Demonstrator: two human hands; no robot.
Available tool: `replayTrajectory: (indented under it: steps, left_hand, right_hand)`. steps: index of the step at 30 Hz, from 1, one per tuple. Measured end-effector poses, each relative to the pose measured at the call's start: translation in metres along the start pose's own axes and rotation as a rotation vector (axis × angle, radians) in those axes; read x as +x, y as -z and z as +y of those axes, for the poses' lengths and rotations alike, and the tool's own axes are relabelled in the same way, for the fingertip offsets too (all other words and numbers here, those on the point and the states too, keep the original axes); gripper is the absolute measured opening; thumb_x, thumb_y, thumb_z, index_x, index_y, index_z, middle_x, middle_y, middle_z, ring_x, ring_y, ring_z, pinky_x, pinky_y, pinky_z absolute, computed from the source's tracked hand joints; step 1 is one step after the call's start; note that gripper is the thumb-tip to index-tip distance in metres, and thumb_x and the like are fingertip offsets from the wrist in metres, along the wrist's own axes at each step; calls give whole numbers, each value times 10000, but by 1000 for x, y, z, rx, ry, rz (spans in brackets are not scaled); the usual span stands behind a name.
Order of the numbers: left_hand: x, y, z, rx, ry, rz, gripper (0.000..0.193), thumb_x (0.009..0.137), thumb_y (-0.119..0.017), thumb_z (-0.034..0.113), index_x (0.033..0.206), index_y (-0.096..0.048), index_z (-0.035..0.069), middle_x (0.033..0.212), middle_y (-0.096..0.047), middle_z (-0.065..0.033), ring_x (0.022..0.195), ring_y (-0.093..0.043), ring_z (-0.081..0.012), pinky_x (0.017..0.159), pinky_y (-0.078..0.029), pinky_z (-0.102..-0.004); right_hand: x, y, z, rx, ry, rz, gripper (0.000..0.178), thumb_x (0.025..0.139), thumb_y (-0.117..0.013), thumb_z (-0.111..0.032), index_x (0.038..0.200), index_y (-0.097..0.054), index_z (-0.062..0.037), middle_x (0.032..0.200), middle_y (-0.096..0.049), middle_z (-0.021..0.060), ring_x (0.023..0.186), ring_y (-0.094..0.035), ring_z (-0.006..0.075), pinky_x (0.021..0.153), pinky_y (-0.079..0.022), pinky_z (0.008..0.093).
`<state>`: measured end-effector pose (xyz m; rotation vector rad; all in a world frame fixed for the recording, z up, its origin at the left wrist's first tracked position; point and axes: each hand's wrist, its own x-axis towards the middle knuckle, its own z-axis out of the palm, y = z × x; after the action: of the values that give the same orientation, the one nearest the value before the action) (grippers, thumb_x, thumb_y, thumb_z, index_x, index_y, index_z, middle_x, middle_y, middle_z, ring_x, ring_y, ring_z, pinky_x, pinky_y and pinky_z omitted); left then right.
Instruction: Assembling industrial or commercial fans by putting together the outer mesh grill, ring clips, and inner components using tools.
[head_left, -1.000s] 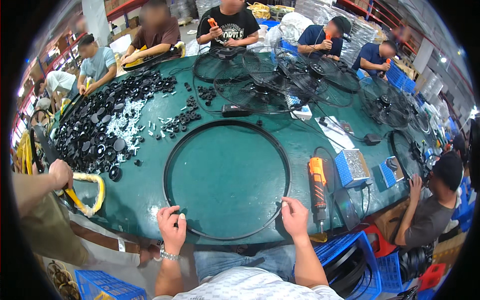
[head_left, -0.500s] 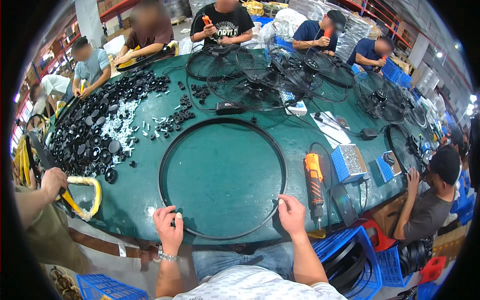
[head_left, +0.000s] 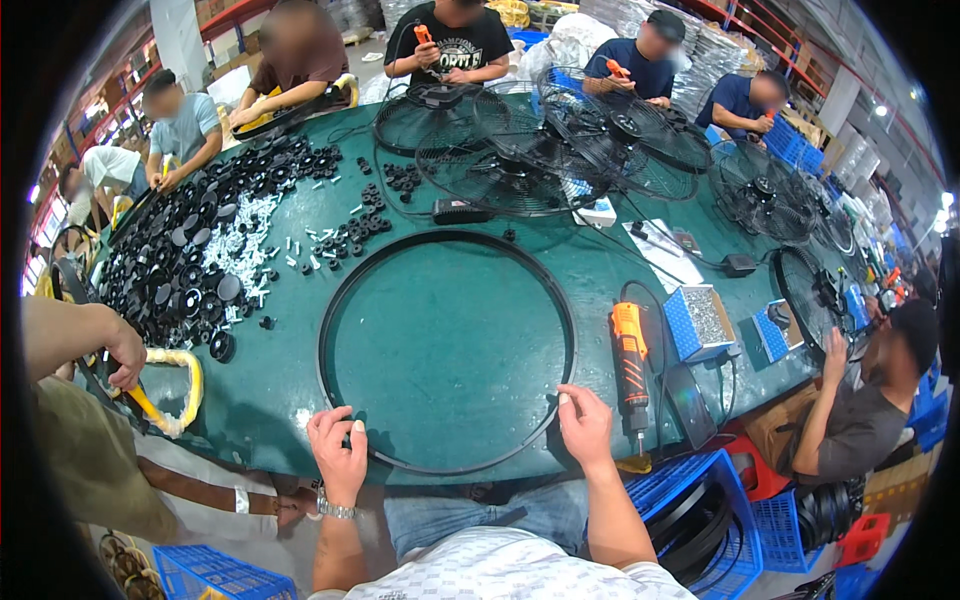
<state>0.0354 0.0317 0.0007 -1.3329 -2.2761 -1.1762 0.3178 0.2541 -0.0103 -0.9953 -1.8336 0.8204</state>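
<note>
A worker in a white patterned shirt and jeans sat at a green bench (head_left: 270, 395), wearing a metal watch (head_left: 335, 508) on the left wrist, with a large black ring (head_left: 446, 236) lying flat directly in front. Clock positions are read from the ring's center, 12 being the far side. The left hand (head_left: 338, 450) was at the rim at 8 o'clock, fingers half curled, thumb slightly apart; the right hand (head_left: 588, 428) met it at 4 o'clock, thumb and forefinger close together. How firmly either of the hands gripped could not be told. Off the near edge at 4 o'clock, a blue crate (head_left: 748, 530) held more black hoops (head_left: 700, 530). An orange power screwdriver (head_left: 631, 360) lay at 3 o'clock, with a blue box (head_left: 680, 328) of small metal pieces just beyond. Near 9 o'clock, a co-worker's hand (head_left: 125, 360) hung above a yellow loop (head_left: 190, 405). Black round caps (head_left: 165, 265) and silver screws (head_left: 235, 245) were heaped toward 10 o'clock. Black wire fan guards (head_left: 500, 190) overlapped between 12 and 1; behind them, a person in a black T-shirt (head_left: 480, 50) held an orange tool (head_left: 422, 34).
</note>
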Motion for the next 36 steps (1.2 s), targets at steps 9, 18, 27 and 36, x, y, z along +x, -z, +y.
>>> replayTrajectory:
  steps: [9, 18, 27, 36]
  left_hand:
    - [-8, -2, -16, -251, 258, 122, 318, 906, -468, -1, 1209, -556, -38, 1352, -481, -178, 1098, -549, -273, 864, -477, -326]
    - [-8, -2, -19, -205, 198, 157, 302, 883, -484, -13, 1168, -585, -21, 1263, -560, -180, 1036, -593, -281, 812, -498, -328]
    - [-10, -6, -20, -356, 266, 187, 340, 925, -428, -32, 1254, -514, -27, 1312, -519, -123, 1085, -552, -168, 894, -476, -290]
    - [-9, -8, -38, -574, 505, 210, 335, 963, -454, 29, 1290, -475, -42, 1271, -528, -121, 1052, -559, -173, 909, -496, -323]
  right_hand:
    - [-2, -1, 3, -61, -2, -15, 149, 857, -577, -27, 964, -676, 3, 795, -639, 120, 673, -601, 196, 638, -477, 298]
    - [-3, -5, 7, -20, -63, -48, 156, 871, -567, -36, 979, -668, 13, 792, -625, 98, 668, -575, 173, 616, -453, 288]
    - [-1, -3, 5, -11, -95, -55, 141, 857, -587, -21, 969, -665, 14, 737, -594, 89, 605, -531, 139, 563, -419, 273]
    - [-2, -5, 3, 20, -24, -37, 151, 867, -570, -12, 983, -664, 7, 762, -599, 75, 603, -519, 126, 542, -407, 265]
